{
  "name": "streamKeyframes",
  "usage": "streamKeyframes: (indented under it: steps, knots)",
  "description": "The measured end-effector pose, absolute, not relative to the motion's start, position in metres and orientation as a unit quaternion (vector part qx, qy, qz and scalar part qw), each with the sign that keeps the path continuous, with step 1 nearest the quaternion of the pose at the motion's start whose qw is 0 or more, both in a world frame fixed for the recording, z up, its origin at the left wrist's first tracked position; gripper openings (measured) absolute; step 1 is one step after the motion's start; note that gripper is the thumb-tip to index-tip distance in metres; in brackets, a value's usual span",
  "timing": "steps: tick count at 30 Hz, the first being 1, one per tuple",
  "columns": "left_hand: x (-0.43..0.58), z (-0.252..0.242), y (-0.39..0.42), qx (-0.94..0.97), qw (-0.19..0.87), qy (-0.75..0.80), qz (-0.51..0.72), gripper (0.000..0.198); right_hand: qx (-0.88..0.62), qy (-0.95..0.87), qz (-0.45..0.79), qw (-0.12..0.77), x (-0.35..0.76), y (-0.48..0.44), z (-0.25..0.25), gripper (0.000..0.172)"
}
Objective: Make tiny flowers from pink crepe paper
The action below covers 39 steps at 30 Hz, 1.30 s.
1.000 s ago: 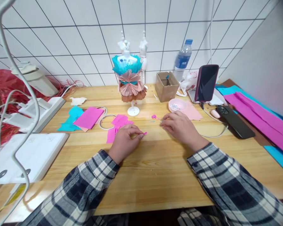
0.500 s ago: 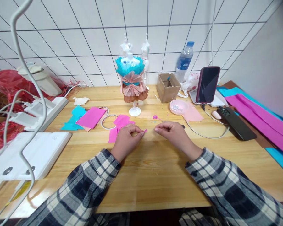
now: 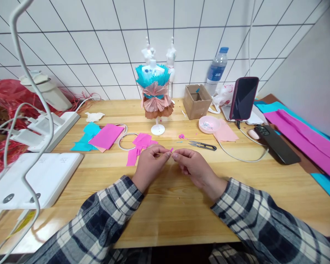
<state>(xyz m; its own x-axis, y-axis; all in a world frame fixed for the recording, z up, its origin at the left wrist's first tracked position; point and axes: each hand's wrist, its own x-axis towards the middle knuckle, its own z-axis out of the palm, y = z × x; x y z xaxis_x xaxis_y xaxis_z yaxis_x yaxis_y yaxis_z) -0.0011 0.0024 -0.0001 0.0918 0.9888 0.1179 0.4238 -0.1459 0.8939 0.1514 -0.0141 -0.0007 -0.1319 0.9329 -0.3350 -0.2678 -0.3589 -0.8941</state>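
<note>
Head view: tiny magenta paper scrap (image 3: 171, 149) pinched in left hand (image 3: 150, 163) grip; right hand (image 3: 194, 165) grip unclear.

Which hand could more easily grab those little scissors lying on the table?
Right, probably. The right hand lies nearest the scissors; the left hand is farther off and pinches a pink paper scrap.

Craft desk: paper sheets (image 3: 107, 136), mannequin (image 3: 154, 91).

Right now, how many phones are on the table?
2. The upright phone stands propped beside the water bottle; the flat phone lies on the table in front of it.
</note>
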Motion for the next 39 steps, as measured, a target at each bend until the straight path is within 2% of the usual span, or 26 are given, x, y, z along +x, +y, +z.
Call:
streamKeyframes:
  steps: [11,22,34,39]
  knots:
    - [0.002,0.001,-0.003,0.654,0.336,0.529,0.424,0.016,-0.490,-0.331,0.656,0.470,0.150,-0.015,-0.003,0.032]
    - [-0.001,0.007,-0.005,0.742,0.208,0.477,0.424,0.011,-0.499,-0.340,0.645,0.469,0.150,-0.017,-0.004,0.031]
    - [-0.002,0.009,-0.004,0.702,0.289,0.477,0.443,0.012,-0.480,-0.344,0.638,0.495,0.149,-0.019,-0.007,0.028]
    - [-0.005,0.003,-0.001,0.686,0.307,0.475,0.458,0.012,-0.457,-0.337,0.675,0.472,0.153,-0.017,-0.008,0.030]
